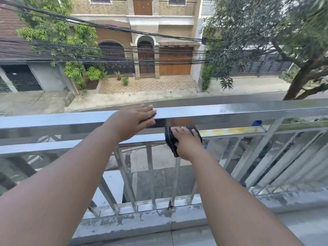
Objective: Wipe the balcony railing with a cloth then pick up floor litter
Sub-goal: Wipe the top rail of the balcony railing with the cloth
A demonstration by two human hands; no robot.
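Note:
The shiny metal balcony railing [230,110] runs across the view, with a second rail [53,144] below its top bar. My left hand [131,121] lies flat on the top bar, fingers together and holding nothing. My right hand [186,141] presses a dark checked cloth [170,141] against the second rail, just right of and below my left hand. The cloth wraps over the rail and hangs down at the left of my hand. A yellowish stained stretch [230,131] lies on that rail to the right of the cloth.
Vertical and slanted metal bars [150,174] fill the railing below. A grey concrete kerb [142,222] with flaking paint runs along the balcony's edge. Beyond are a street, houses, overhead cables and a tree at the right.

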